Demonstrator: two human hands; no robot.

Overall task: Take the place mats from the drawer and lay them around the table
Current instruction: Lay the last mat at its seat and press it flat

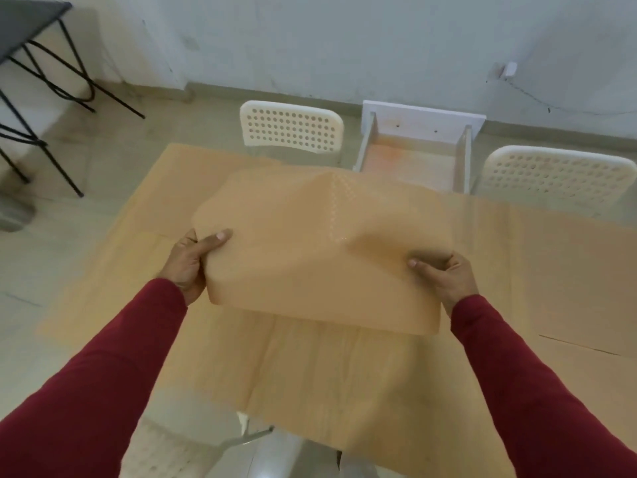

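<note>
L hand (191,262) & R hand (448,276) grip 1 mat (320,250) over table (568,270); 2 chairs (293,127), 1 drawer (413,157).

There is one view only, from a wide-angle camera worn on the person's head. It looks forward and steeply down across the light wooden table (568,270) from its near edge, close enough that both red-sleeved arms fill the lower corners. It faces the far pale wall (344,39), and straight lines bow toward the edges.
</note>
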